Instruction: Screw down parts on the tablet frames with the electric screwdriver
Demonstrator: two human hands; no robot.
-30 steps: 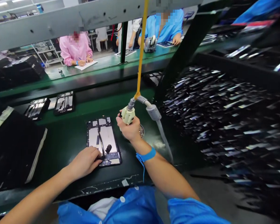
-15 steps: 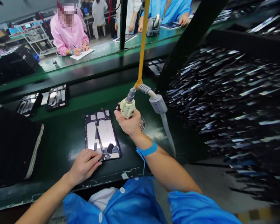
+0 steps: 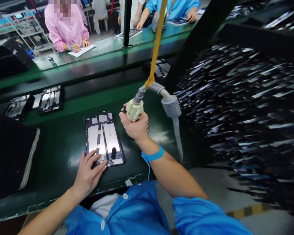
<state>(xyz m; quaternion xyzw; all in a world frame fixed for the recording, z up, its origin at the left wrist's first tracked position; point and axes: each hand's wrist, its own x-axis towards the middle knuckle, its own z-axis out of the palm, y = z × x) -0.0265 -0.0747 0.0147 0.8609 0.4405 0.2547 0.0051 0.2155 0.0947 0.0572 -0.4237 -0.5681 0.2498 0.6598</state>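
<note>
An opened tablet [image 3: 114,133] lies on the green bench, its silvery inner plates and dark ribbon cables facing up. A small black part [image 3: 114,152] rests near its lower right corner. Fingers spread, my left hand [image 3: 86,178] touches the tablet's lower left edge. My right hand [image 3: 136,128] is wrapped round a pale electric screwdriver [image 3: 133,110], to the right of the tablet. The screwdriver's tip is hidden below the hand. Partly behind that hand shows a dish of small screws [image 3: 148,128].
A yellow strap [image 3: 156,45] and a grey cable [image 3: 177,137] meet at the screwdriver. More opened tablets [image 3: 50,99] lie at the back left. A black bin [image 3: 9,153] stands left, a dense rack of dark panels [image 3: 247,107] right. Across the bench a person in pink [image 3: 66,27] writes.
My left hand's fingers have spread and reach further up over the tablet's lower left. The right hand still grips the screwdriver beside the tablet. The whole view has shifted slightly.
</note>
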